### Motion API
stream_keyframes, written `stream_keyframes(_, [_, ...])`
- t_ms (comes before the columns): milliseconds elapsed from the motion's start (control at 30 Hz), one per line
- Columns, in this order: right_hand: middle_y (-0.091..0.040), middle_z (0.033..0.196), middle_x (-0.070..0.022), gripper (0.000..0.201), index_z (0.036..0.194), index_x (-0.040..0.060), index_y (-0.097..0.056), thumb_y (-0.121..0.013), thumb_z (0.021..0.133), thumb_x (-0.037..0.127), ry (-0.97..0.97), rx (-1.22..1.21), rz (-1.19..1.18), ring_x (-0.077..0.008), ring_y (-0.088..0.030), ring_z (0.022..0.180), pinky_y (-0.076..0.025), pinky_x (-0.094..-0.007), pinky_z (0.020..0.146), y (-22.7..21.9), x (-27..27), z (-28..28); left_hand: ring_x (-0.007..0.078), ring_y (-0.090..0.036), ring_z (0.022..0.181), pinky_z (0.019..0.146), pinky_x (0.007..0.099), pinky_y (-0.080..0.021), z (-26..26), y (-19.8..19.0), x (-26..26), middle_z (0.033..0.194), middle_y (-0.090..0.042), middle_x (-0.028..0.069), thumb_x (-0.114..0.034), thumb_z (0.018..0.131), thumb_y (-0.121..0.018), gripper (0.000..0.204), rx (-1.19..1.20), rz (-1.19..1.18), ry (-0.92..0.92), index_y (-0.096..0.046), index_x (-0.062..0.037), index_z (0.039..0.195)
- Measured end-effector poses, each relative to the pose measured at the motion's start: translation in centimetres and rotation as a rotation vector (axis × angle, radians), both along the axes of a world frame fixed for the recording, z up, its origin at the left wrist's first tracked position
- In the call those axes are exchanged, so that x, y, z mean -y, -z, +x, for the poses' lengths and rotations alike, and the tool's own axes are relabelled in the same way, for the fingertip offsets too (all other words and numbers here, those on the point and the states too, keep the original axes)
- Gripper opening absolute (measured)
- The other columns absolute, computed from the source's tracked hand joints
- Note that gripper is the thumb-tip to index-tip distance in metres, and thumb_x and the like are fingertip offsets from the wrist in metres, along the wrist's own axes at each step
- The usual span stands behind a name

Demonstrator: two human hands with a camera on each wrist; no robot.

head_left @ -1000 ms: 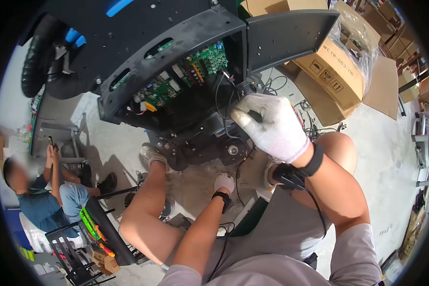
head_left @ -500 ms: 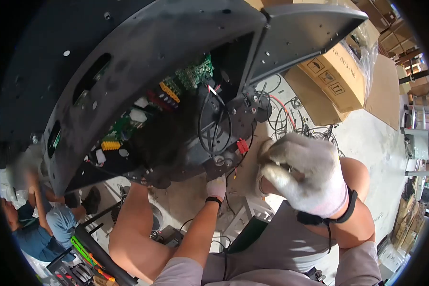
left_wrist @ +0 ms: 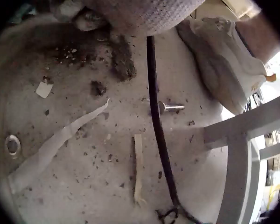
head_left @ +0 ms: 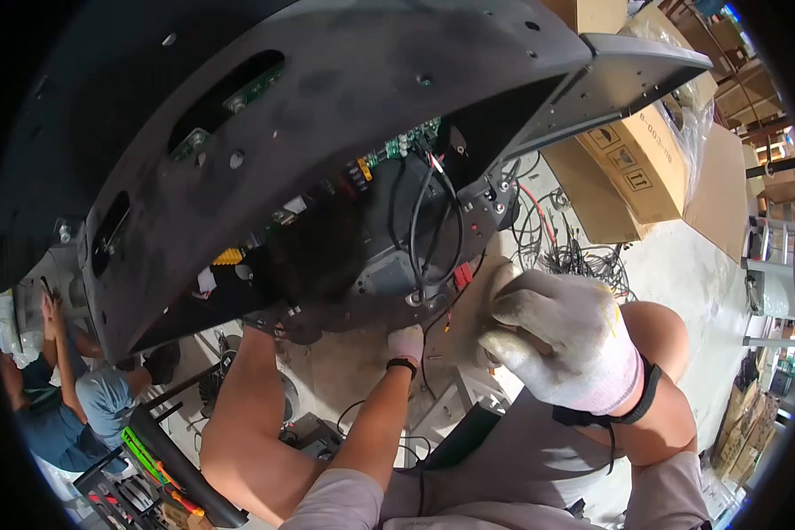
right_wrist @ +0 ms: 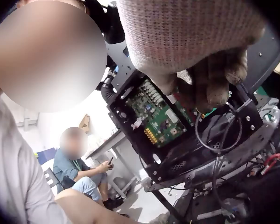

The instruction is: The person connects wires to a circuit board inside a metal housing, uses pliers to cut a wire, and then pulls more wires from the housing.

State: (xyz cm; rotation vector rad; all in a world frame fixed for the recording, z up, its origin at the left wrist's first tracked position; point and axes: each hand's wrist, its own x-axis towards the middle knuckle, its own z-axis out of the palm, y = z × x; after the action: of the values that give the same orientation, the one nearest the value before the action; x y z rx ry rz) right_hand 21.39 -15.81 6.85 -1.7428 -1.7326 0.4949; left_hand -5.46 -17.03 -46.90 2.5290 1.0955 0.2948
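A dark machine housing point(head_left: 353, 66) stands tilted in front of me, its bay showing green circuit boards point(right_wrist: 154, 114). My gloved left hand point(head_left: 405, 343) reaches low to its bottom edge, the fingertips hidden beneath in the head view. In the left wrist view, the glove point(left_wrist: 144, 14) is at the top, beside a black cable point(left_wrist: 157, 116); I cannot tell what its fingers hold. My gloved right hand point(head_left: 565, 340) is raised in front of the machine, fingers curled toward the thumb, nothing visible between them. Looped black cables point(head_left: 415, 221) hang from the bay near a red connector point(head_left: 463, 276).
An open door panel point(head_left: 609, 84) juts right beside a cardboard box point(head_left: 645, 168). Tangled cables point(head_left: 583, 265) lie on the floor. A bolt point(left_wrist: 172, 107) and paper strips point(left_wrist: 56, 147) lie below my left hand, near a grey frame point(left_wrist: 240, 163). Another person point(head_left: 62, 397) sits at left.
The head view has moved closer to the machine. My right hand has drawn down and away from the bay, fingers still curled. My left hand now meets the machine's lower edge.
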Motion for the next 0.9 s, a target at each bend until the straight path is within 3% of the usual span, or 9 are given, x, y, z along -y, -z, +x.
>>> stream_keyframes(67, [-0.062, 0.08, -0.0101, 0.015, 0.088, 0.004, -0.069, -0.078, 0.082, 0.015, 0.01, -0.003, -0.017, -0.031, -0.064, 0.065, -0.049, -0.0378, 0.057, 0.2, 0.2, -0.5, 0.035, -0.073, 0.079, 0.071, 0.0477, -0.057, -0.6, -2.1, -0.8, 0.087, -0.074, 0.0139, -0.022, 0.096, -0.052, 0.023, -0.258, -0.283, -0.028, -0.073, -0.0113, 0.097])
stream_keyframes(200, [-0.054, 0.072, -0.0081, 0.027, 0.081, 0.0095, -0.064, -0.076, 0.086, 0.033, 0.016, 0.063, -0.013, -0.0311, -0.061, 0.063, -0.048, -0.0423, 0.056, 0.7, 0.4, -1.2, 0.0328, -0.073, 0.082, 0.069, 0.0484, -0.056, -1.7, -6.2, -1.6, 0.088, -0.075, 0.0114, -0.04, 0.101, -0.052, 0.032, -0.511, -0.247, -0.1, -0.071, -0.0137, 0.096])
stream_keyframes(300, [-0.054, 0.074, -0.0075, 0.025, 0.081, 0.0102, -0.064, -0.075, 0.086, 0.032, 0.022, 0.043, 0.011, -0.031, -0.061, 0.063, -0.047, -0.0428, 0.057, 0.6, 0.6, -1.4, 0.033, -0.072, 0.08, 0.069, 0.0489, -0.056, -1.9, -6.3, -1.6, 0.087, -0.074, 0.0116, -0.037, 0.098, -0.058, 0.027, -0.341, -0.236, -0.058, -0.07, -0.0132, 0.097])
stream_keyframes(400, [-0.055, 0.075, -0.0064, 0.021, 0.082, 0.0111, -0.065, -0.075, 0.086, 0.029, 0.035, 0.037, 0.018, -0.0298, -0.061, 0.064, -0.045, -0.0424, 0.058, 0.8, 0.6, -1.2, 0.0334, -0.072, 0.079, 0.069, 0.0493, -0.056, -2.1, -1.0, -0.6, 0.087, -0.074, 0.0118, -0.031, 0.096, -0.061, 0.021, -0.164, -0.136, 0.126, -0.07, -0.013, 0.098])
stream_keyframes(500, [-0.056, 0.076, -0.0088, 0.016, 0.088, 0.0064, -0.07, -0.077, 0.082, 0.019, -0.024, 0.048, 0.05, -0.0296, -0.058, 0.06, -0.046, -0.0394, 0.053, 0.5, 0.4, -0.7, 0.0333, -0.071, 0.081, 0.07, 0.0493, -0.055, -1.1, 0.7, 0.6, 0.087, -0.073, 0.012, -0.027, 0.094, -0.062, 0.017, -0.099, -0.116, 0.032, -0.071, -0.0138, 0.1])
stream_keyframes(533, [-0.056, 0.076, -0.0088, 0.016, 0.088, 0.0064, -0.07, -0.077, 0.082, 0.019, -0.02, 0.05, 0.046, -0.0296, -0.058, 0.06, -0.046, -0.0394, 0.053, 0.5, 0.3, -0.6, 0.0335, -0.071, 0.083, 0.072, 0.0484, -0.056, 0.8, -3.3, -0.4, 0.09, -0.073, 0.0131, -0.025, 0.094, -0.061, 0.018, -0.264, -0.247, 0.015, -0.072, -0.0144, 0.103])
stream_keyframes(633, [-0.058, 0.077, -0.0086, 0.017, 0.089, 0.0066, -0.07, -0.078, 0.083, 0.02, -0.028, 0.037, 0.015, -0.0292, -0.058, 0.058, -0.046, -0.039, 0.052, 0.4, 0.1, -0.5, 0.0338, -0.072, 0.084, 0.073, 0.0458, -0.057, 1.8, -0.7, 0.6, 0.092, -0.074, 0.0117, -0.025, 0.096, -0.055, 0.023, -0.122, -0.006, -0.086, -0.071, -0.0109, 0.105])
stream_keyframes(767, [-0.06, 0.079, -0.0087, 0.018, 0.092, 0.0066, -0.072, -0.078, 0.084, 0.021, -0.055, 0.023, -0.009, -0.0287, -0.06, 0.06, -0.047, -0.0383, 0.053, 0.3, -0.2, -0.3, 0.0342, -0.072, 0.083, 0.073, 0.046, -0.057, 2.4, 0.6, 1.6, 0.092, -0.074, 0.0112, -0.024, 0.096, -0.054, 0.023, -0.109, -0.03, -0.143, -0.069, -0.0086, 0.104])
stream_keyframes(900, [-0.06, 0.079, -0.0089, 0.015, 0.089, 0.0065, -0.07, -0.077, 0.083, 0.019, -0.042, 0.031, -0.017, -0.0298, -0.061, 0.062, -0.048, -0.039, 0.055, 0.2, -0.3, -0.3, 0.0349, -0.072, 0.081, 0.071, 0.0465, -0.058, 2.8, -3.3, 1.1, 0.092, -0.074, 0.0144, -0.023, 0.095, -0.053, 0.022, -0.345, -0.267, -0.022, -0.068, -0.0077, 0.101])
